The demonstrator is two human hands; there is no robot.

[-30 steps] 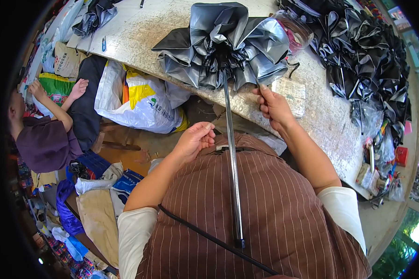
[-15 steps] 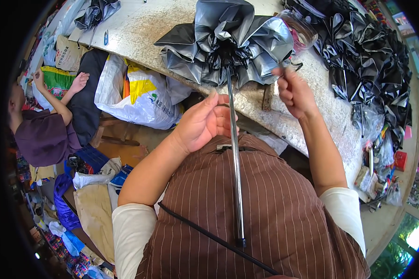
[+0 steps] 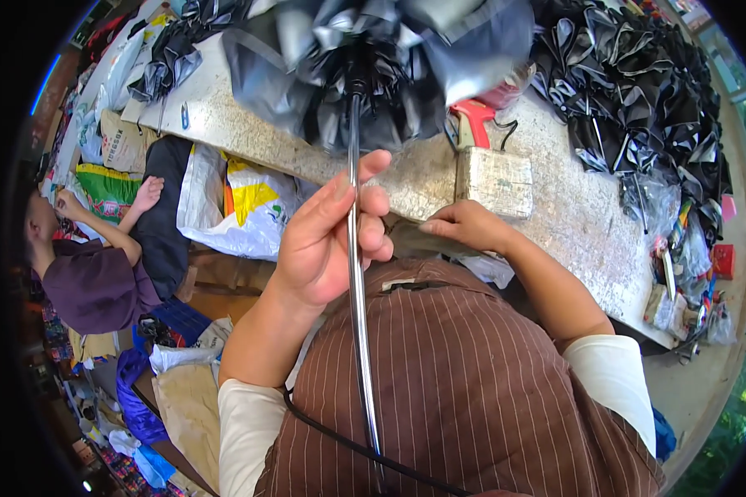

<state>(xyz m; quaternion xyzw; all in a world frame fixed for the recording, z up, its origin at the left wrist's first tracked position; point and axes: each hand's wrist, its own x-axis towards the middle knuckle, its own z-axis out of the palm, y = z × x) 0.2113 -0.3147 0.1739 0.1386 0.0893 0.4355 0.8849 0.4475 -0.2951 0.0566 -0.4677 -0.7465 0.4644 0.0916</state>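
Observation:
My left hand (image 3: 327,228) is closed around the shiny metal shaft of an umbrella (image 3: 355,248), with the thumb and fingertips on it. The umbrella's black and silver canopy (image 3: 464,62), partly folded and blurred, spreads above the table. Its shaft runs down in front of my striped brown apron. My right hand (image 3: 472,225) lies palm down at the table's near edge, beside a worn, pale block (image 3: 497,182). Its fingers point left and nothing shows in them, though the undersides are hidden.
A red and pale pistol-shaped tool (image 3: 474,123) rests on the worn table (image 3: 576,240) behind the block. Many folded umbrellas (image 3: 638,91) are heaped at the right. A white sack (image 3: 249,228) stands below the table's left part. Farther left sits another person (image 3: 99,277).
The umbrella has swung left and come nearer, and my left fingers have closed on its shaft. My right hand has left the canopy's edge and come down to the table edge.

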